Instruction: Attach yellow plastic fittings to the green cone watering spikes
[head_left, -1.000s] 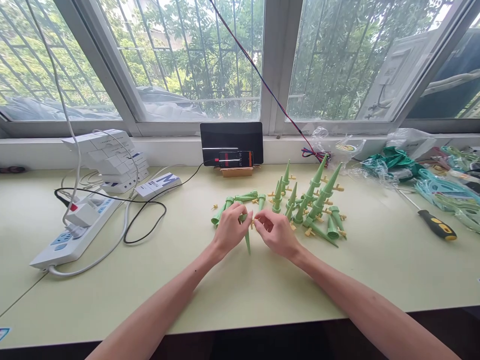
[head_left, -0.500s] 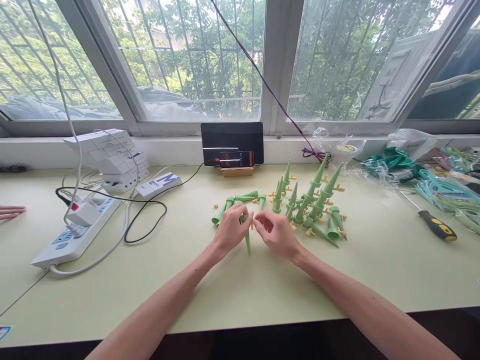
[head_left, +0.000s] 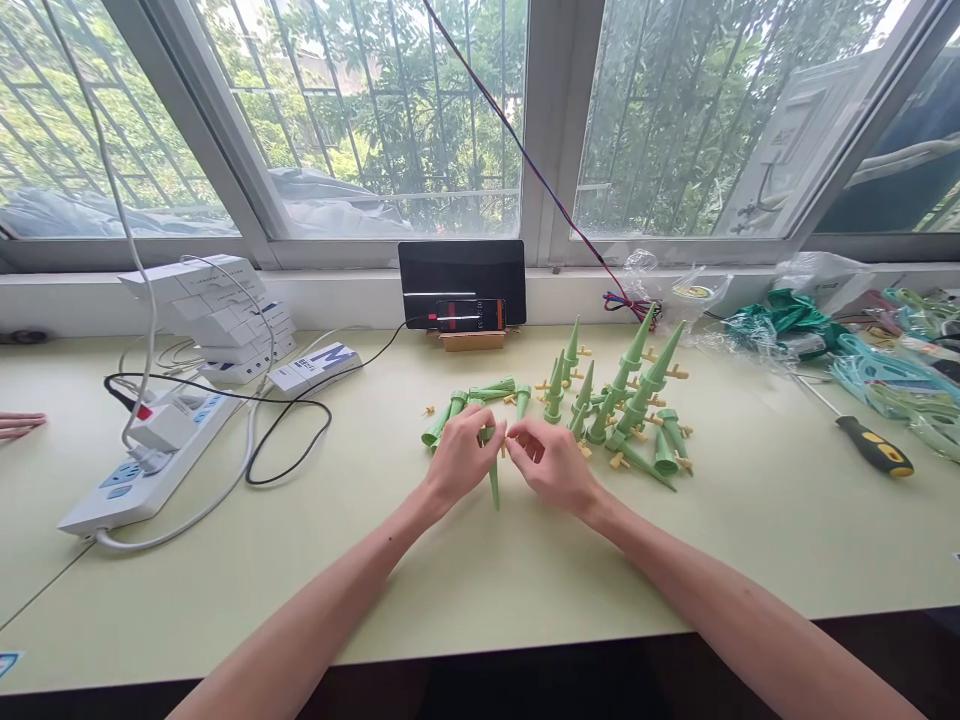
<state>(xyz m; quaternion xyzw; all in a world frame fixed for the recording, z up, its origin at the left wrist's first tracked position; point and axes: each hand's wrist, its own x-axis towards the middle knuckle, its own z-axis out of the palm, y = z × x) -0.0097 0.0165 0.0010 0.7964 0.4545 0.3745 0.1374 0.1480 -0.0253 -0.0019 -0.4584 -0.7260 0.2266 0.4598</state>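
Note:
My left hand is closed round a green plastic watering spike, whose pointed end hangs down toward me. At the spike's side, my right hand pinches a small yellow valve, mostly covered by my fingertips. Whether the valve is fully seated in the spike I cannot tell. Behind my left hand lie several green spikes without visible valves. A loose yellow valve rests left of them. To the right of my right hand is a cluster of green spikes with yellow valves, some upright and some lying down.
A white power strip with cables and stacked white boxes occupy the left. A phone leans on a black tablet at the back. Rightward lie a screwdriver and plastic packaging. Another person's fingers show at the left edge.
Another person's fingers have come into view at the left edge. My hands keep the same hold on the spike and valve, with hardly any visible movement.

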